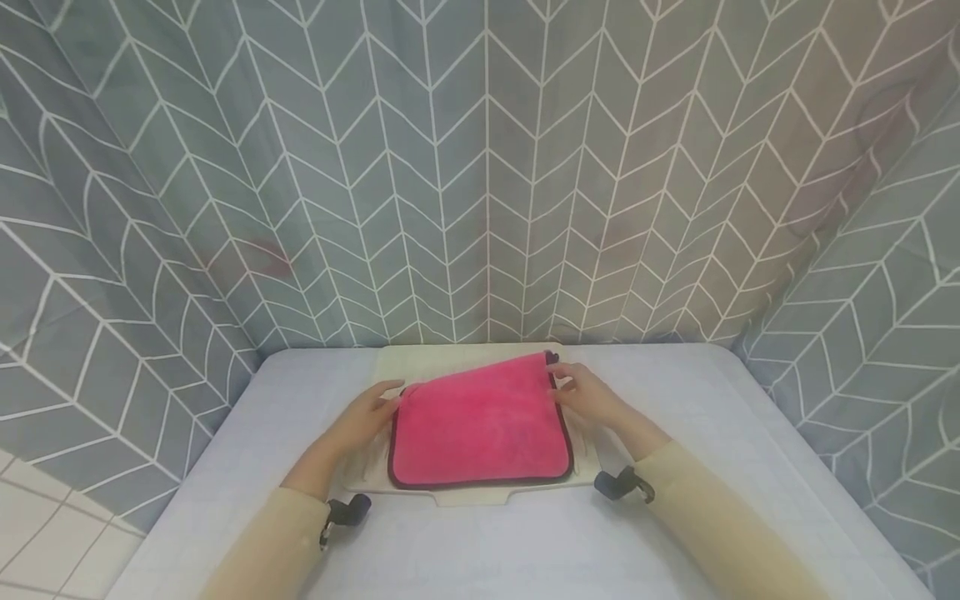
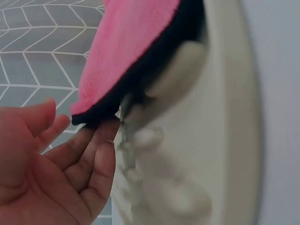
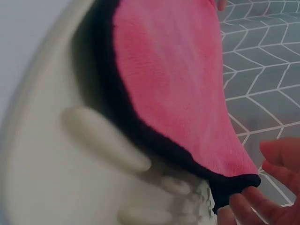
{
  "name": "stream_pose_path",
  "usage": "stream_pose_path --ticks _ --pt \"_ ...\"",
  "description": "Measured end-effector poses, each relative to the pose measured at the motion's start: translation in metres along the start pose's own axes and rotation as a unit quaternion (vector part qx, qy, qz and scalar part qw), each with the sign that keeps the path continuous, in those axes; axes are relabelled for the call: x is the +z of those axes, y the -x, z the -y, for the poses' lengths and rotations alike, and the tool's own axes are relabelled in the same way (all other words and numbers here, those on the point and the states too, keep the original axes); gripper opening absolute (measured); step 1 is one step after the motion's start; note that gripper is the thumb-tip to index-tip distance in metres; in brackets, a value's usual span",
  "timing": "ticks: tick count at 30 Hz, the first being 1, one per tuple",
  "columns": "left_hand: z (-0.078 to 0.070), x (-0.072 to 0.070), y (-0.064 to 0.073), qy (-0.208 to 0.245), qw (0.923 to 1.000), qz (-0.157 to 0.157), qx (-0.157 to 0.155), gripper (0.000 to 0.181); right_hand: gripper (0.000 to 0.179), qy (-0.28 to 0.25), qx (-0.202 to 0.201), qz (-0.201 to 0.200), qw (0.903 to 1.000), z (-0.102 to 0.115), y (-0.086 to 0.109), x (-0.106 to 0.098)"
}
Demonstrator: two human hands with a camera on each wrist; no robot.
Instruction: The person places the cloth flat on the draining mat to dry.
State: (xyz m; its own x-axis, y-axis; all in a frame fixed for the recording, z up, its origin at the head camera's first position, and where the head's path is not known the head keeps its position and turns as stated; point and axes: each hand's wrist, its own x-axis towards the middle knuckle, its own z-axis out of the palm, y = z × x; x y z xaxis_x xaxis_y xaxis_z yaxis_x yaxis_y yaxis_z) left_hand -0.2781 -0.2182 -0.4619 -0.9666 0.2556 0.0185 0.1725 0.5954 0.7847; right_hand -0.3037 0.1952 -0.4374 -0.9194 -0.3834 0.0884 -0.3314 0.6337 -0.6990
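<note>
Your left grip (image 1: 369, 413) and right grip (image 1: 588, 395), both spread, are touching the pink dark-edged plush cloth (image 1: 480, 429), which is partly hiding the cream knobbed board (image 1: 472, 498) below.

Cloth (image 1: 480, 425): pink, dark edging, at your 12 o'clock
Tray (image 1: 471, 498): cream
Curtain (image 1: 480, 167): grey, white herringbone lines, your 10 to 2 o'clock
Table (image 1: 540, 558): pale lavender
Your sleeves (image 1: 262, 550): pale yellow

At the table's (image 1: 690, 400) far edge, what seems a tray (image 1: 471, 497) is set; over it a cloth (image 1: 480, 429) is laid, flanked by left hand (image 1: 369, 414) and right hand (image 1: 588, 395); behind, a curtain (image 1: 465, 167) is hung.
</note>
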Motion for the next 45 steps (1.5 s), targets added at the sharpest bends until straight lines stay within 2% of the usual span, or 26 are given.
stream_pose_path --ticks 2,4,10,18,22,27,31,33,37,42,45 --pt "0.001 0.003 -0.005 0.017 0.9998 0.004 -0.005 0.051 0.050 0.001 0.001 -0.017 0.9999 0.000 -0.007 0.001" --pt "0.000 0.004 -0.010 0.029 0.9995 0.010 0.003 0.049 0.051 -0.005 -0.002 -0.023 0.9997 0.000 -0.013 0.002" --pt "-0.006 0.005 -0.020 0.027 0.9995 0.009 0.013 0.038 0.047 -0.035 -0.003 -0.037 0.9987 0.005 -0.030 0.006" --pt "0.001 0.011 -0.031 0.018 0.9984 -0.054 -0.002 0.036 0.037 -0.032 0.009 -0.056 0.9979 0.006 -0.037 0.012" --pt "0.001 0.010 -0.028 0.029 0.9961 -0.083 -0.003 0.031 0.034 -0.031 0.023 -0.056 0.9977 0.001 -0.034 0.011" --pt "-0.003 0.004 -0.017 0.037 0.9933 -0.108 -0.012 0.034 0.034 -0.045 0.017 -0.067 0.9966 -0.009 -0.028 0.002" --pt "-0.003 -0.001 -0.007 0.032 0.9934 -0.108 -0.023 0.043 0.036 -0.081 0.014 -0.040 0.9958 -0.013 -0.018 -0.009" --pt "-0.002 -0.003 -0.002 0.030 0.9941 -0.100 -0.029 0.045 0.038 -0.104 0.006 -0.014 0.9945 -0.017 -0.013 -0.013" --pt "0.000 -0.006 0.006 0.000 0.9972 -0.067 -0.035 0.042 0.041 -0.129 0.011 0.052 0.9902 -0.025 -0.002 -0.019" --pt "-0.002 -0.008 0.013 -0.022 0.9984 0.022 -0.047 0.037 0.043 -0.131 0.028 0.133 0.9821 -0.029 0.008 -0.020" --pt "-0.005 -0.009 0.015 -0.021 0.9960 0.067 -0.055 0.038 0.043 -0.129 0.024 0.155 0.9792 -0.028 0.011 -0.021"
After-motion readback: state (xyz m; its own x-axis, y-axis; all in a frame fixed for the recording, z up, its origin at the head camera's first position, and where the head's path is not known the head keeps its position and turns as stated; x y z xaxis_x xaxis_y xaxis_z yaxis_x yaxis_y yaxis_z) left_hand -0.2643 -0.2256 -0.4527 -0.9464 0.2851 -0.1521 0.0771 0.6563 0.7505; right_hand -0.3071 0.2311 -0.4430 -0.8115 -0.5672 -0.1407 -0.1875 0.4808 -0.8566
